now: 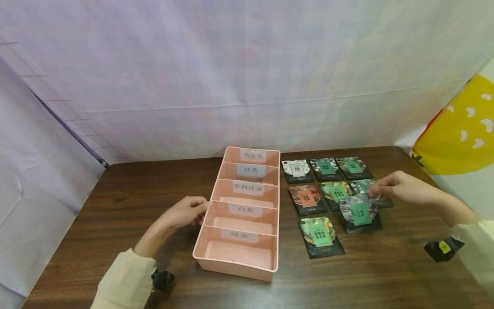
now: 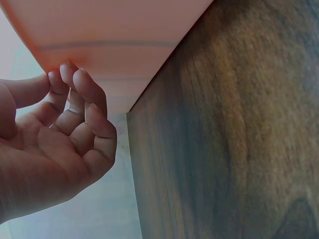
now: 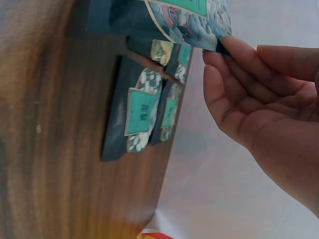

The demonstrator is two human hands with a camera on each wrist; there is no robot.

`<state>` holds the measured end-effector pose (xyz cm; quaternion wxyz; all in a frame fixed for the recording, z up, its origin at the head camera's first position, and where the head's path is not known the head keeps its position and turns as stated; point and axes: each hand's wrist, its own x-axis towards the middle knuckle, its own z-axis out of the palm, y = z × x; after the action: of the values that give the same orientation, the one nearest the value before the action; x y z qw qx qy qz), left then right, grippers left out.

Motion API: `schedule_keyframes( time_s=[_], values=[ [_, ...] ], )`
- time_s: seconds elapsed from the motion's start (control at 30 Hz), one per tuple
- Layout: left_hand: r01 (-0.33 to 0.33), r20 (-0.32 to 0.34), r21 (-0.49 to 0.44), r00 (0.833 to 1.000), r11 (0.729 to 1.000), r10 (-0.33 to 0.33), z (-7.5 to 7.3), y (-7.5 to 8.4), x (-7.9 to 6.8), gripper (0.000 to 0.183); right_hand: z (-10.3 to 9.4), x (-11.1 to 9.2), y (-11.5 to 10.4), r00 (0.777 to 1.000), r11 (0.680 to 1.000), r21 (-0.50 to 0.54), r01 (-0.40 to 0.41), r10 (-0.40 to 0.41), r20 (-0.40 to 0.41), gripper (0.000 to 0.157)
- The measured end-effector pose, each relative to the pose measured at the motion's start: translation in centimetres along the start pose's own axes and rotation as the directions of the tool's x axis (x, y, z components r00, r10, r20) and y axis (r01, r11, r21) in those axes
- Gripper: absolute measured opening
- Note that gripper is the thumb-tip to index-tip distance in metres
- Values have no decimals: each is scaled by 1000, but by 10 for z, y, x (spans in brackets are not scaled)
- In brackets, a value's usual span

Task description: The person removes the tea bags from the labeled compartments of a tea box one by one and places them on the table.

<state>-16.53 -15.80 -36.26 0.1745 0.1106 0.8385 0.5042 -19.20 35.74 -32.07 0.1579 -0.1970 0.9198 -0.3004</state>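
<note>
My left hand (image 1: 190,210) pinches the left rim of a pink divided box (image 1: 236,267). In the left wrist view the thumb and curled fingers of the left hand (image 2: 65,134) meet at the edge of the box (image 2: 114,25). A tea packet (image 1: 360,213) with a green label and dark lower part hangs from my right hand (image 1: 405,189), pinched at its upper right corner. The right wrist view has the right hand (image 3: 264,94) gripping that packet's corner (image 3: 199,30). Behind it lies a white-flowered tea packet (image 3: 142,109), which the held one partly overlaps in the head view.
Several other tea packets lie right of the box, among them an orange-labelled packet (image 1: 307,199) and a yellow-green packet (image 1: 321,237). Paper labels (image 1: 245,210) mark the box's compartments. A pale curtain (image 1: 247,86) hangs behind the brown wooden table (image 1: 127,197).
</note>
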Motion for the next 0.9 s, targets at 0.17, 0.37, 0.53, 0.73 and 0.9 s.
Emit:
schedule_keyframes(
  time_s=[0.17,0.37,0.53,0.73,0.9],
  values=[
    [4,-1,-5,1000,1000,-4,0,0,0,25,7,-3,7,997,998,58,16,-20,72,24],
    [8,1,-26,1000,1000,-8,0,0,0,26,18,-3,15,992,992,125,36,-51,114,24],
    [9,-2,-23,1000,1000,-9,0,0,0,26,26,-2,25,990,984,176,26,-50,130,24],
    [11,2,-22,1000,1000,-11,0,-1,0,26,31,-3,28,988,981,191,33,-60,140,25],
    [9,0,-32,1000,999,-9,0,0,-1,26,32,-3,24,987,977,211,31,-64,150,26]
  ],
)
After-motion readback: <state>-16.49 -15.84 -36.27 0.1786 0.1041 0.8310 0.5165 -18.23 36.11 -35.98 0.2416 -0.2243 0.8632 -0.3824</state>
